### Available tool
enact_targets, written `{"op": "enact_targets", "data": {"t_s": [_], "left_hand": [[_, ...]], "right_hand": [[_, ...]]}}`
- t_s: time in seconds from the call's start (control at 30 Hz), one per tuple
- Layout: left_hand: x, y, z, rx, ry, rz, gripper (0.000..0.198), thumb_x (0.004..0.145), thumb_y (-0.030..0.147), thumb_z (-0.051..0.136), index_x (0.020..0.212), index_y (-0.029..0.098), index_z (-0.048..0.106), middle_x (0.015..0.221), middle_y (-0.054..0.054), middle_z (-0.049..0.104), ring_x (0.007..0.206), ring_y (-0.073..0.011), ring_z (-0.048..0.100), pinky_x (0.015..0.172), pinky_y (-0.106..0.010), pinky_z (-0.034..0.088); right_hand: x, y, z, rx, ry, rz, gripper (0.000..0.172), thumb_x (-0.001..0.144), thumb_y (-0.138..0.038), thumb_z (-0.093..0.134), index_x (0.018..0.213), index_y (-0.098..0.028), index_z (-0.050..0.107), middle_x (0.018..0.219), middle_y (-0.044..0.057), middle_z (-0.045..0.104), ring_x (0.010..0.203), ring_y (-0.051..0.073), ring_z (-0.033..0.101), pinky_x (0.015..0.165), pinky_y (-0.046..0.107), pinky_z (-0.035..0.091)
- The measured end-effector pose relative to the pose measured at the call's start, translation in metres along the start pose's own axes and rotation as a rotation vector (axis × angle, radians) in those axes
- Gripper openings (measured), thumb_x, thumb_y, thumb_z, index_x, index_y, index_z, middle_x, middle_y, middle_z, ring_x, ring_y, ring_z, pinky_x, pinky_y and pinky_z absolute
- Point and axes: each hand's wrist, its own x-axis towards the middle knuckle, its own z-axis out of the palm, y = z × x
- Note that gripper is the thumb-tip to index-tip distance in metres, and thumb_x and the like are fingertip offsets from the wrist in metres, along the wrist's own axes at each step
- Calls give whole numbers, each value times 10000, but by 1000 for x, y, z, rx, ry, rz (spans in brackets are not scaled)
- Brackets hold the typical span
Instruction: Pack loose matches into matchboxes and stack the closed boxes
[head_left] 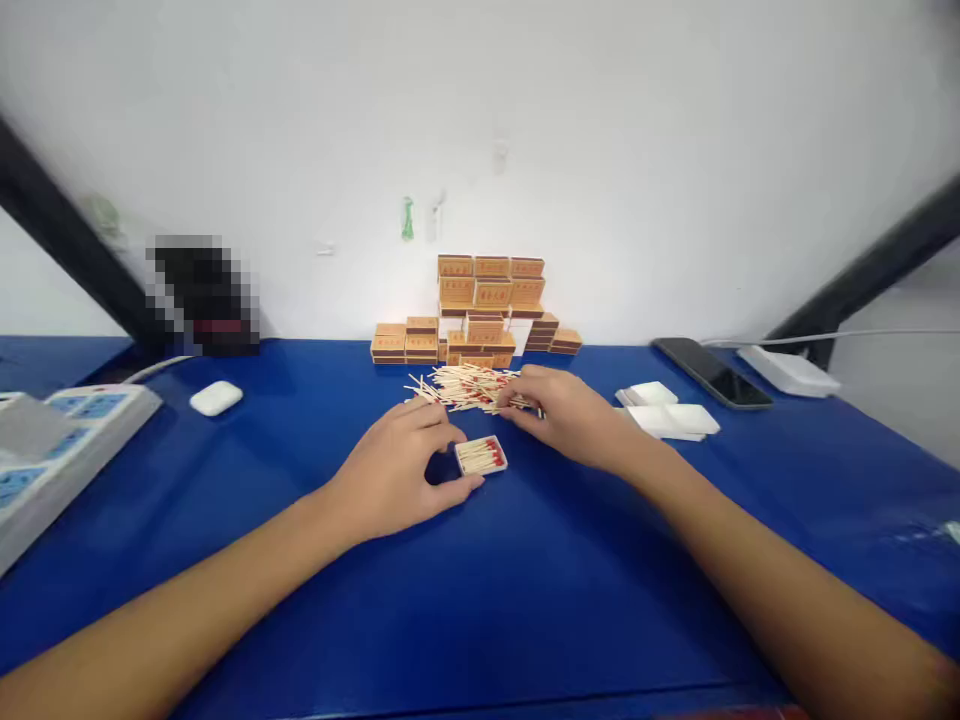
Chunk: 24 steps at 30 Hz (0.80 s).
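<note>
A small white matchbox tray (pixel 481 457) holds a layer of matches, their red heads toward the right. My left hand (pixel 401 465) grips this tray at its left end, thumb along the near edge and index finger at the far corner. Behind it lies a loose heap of matches (pixel 461 385) with pale sticks and red heads. At the right side of the heap, my right hand (pixel 559 410) has its thumb and fingers closing on matches; its fingertips partly cover how many are in them.
Stacked orange matchboxes (pixel 491 293) stand against the white wall behind the heap. To the right are white empty trays (pixel 671 420), a dark phone (pixel 712 372) and a white box (pixel 789 371). On the left lie a white earphone case (pixel 216 398) and a power strip (pixel 82 440).
</note>
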Motion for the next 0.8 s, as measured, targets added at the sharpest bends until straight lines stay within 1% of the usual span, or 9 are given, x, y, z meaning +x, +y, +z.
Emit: {"op": "enact_targets", "data": {"t_s": [0.13, 0.27, 0.33, 0.43, 0.53, 0.63, 0.7, 0.8], "left_hand": [[-2, 0, 1, 5, 0, 9, 299, 889, 425, 772, 1036, 165, 760, 914, -57, 676, 913, -243, 633, 884, -422, 521], [-2, 0, 1, 5, -9, 8, 282, 893, 433, 764, 1025, 184, 759, 915, -56, 677, 909, -243, 629, 876, -422, 519], [-2, 0, 1, 5, -6, 8, 292, 892, 434, 766, 1041, 183, 757, 919, -56, 680, 913, -243, 631, 880, -421, 519], [-1, 1, 1, 5, -4, 12, 296, 892, 429, 767, 1045, 175, 758, 922, -57, 681, 922, -243, 633, 888, -421, 518], [-1, 1, 1, 4, -11, 5, 302, 890, 432, 769, 1039, 169, 761, 923, -60, 679, 927, -244, 637, 888, -421, 517], [-1, 0, 0, 6, -16, -4, 297, 887, 433, 771, 1032, 174, 761, 921, -60, 678, 922, -244, 637, 880, -420, 518], [-1, 0, 0, 9, -20, -6, 295, 889, 438, 770, 1028, 178, 761, 913, -58, 674, 916, -244, 634, 873, -420, 517], [-1, 0, 0, 10, -22, -5, 301, 890, 443, 769, 1025, 175, 759, 903, -54, 668, 908, -242, 633, 865, -419, 516]], "right_hand": [[2, 0, 2, 3, 4, 4, 90, 991, -195, 623, 1025, -202, 706, 1027, 78, 730, 960, 231, 662, 806, 348, 481], [6, -1, 1, 2, -39, 19, 103, 1009, -256, 614, 1001, -214, 707, 993, 70, 731, 909, 224, 651, 766, 336, 458], [8, -2, -2, 14, -72, 20, 119, 1016, -273, 610, 959, -212, 694, 965, 60, 722, 880, 210, 636, 748, 321, 436], [8, -4, -7, 25, -150, 75, 145, 1014, -278, 615, 903, -202, 668, 910, 42, 693, 818, 188, 602, 704, 300, 390], [7, -6, -13, 29, -245, 129, 137, 1015, -285, 607, 922, -199, 657, 893, 37, 676, 793, 184, 573, 686, 296, 359], [4, -6, -16, 33, -312, 159, 164, 1023, -325, 591, 931, -202, 651, 879, 41, 675, 800, 196, 566, 701, 303, 363], [1, -6, -19, 45, -336, 175, 186, 1023, -350, 587, 920, -207, 645, 876, 43, 681, 812, 204, 575, 716, 309, 373], [-3, -6, -22, 52, -352, 202, 173, 1009, -342, 604, 903, -208, 637, 904, 49, 694, 847, 211, 592, 728, 312, 384]]}}
